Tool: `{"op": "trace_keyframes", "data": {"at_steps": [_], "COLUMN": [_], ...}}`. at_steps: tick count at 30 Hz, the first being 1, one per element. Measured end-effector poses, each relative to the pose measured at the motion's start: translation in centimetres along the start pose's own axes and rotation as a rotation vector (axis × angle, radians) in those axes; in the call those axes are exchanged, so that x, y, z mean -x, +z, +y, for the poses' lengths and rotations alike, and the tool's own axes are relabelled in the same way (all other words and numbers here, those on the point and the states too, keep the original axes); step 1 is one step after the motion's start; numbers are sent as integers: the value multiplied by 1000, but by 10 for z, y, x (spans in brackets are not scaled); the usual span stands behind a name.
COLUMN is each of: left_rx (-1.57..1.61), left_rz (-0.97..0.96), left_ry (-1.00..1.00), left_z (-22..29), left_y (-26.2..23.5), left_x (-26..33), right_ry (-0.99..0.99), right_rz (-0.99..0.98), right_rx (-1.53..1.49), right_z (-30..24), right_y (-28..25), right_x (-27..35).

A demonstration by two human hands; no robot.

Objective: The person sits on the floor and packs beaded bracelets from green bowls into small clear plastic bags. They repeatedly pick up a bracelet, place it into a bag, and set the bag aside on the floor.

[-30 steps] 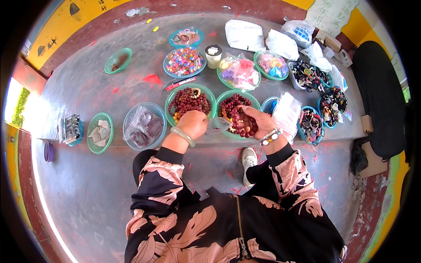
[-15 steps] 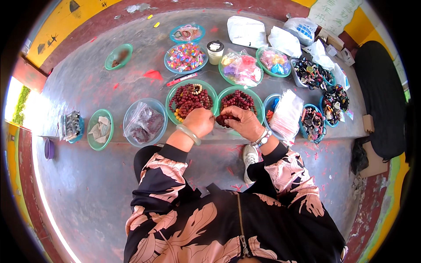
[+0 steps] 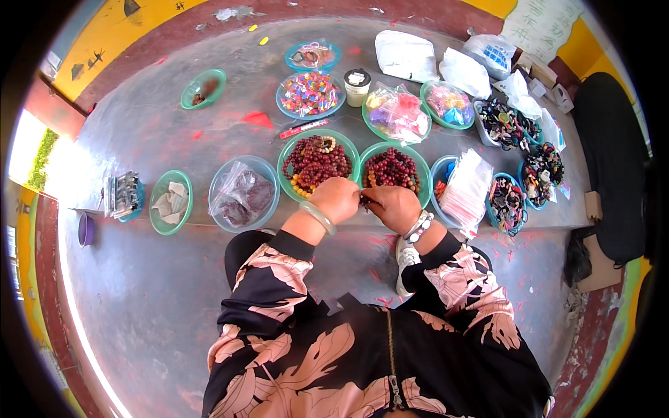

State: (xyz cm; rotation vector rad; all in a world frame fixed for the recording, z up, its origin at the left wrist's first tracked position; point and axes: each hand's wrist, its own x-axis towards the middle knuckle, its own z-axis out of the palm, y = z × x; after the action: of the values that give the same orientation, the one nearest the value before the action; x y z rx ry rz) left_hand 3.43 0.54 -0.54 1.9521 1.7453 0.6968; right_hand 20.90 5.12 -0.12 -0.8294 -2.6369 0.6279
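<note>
We see the left hand [image 3: 337, 200] and right hand [image 3: 394, 207] closed together over the near rims of 2 green bowls — one [image 3: 317, 159] of mixed dark-red and tan beads, one [image 3: 394, 168] of dark-red beads — fingertips pinching something small between them.

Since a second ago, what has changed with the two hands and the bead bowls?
The right hand came back out of the right green bowl of dark red beads and now meets the left hand at the bowls' near rims, fingertips together on something small and dark between them. The left hand shifted slightly toward it. Both bead bowls, the bowl with the plastic bag and the other dishes stayed put.
</note>
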Motion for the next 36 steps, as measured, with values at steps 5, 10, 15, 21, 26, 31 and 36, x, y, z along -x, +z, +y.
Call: {"op": "trace_keyframes", "data": {"at_steps": [5,10,15,21,26,31,36], "left_rx": [-27,3,6,29,7,15,67], "left_rz": [46,112,89,65,93,126,169], "left_ry": [-20,15,0,25,60,64,40], "left_z": [-5,-10,-9,-7,-1,-7,-4], "left_y": [-1,-2,-6,3,4,-1,-11], "left_x": [0,-1,-2,-1,2,-1,1], "right_ry": [-40,89,-86,-229,-149,189,104], "right_rz": [145,190,120,208,217,197,197], "right_rx": [-233,-665,-412,-21,-14,-702,-601], "right_z": [2,20,12,7,8,7,18], "right_y": [0,0,-12,-2,9,-1,-15], "right_x": [-5,-7,-6,-5,-4,-7,-9]}}
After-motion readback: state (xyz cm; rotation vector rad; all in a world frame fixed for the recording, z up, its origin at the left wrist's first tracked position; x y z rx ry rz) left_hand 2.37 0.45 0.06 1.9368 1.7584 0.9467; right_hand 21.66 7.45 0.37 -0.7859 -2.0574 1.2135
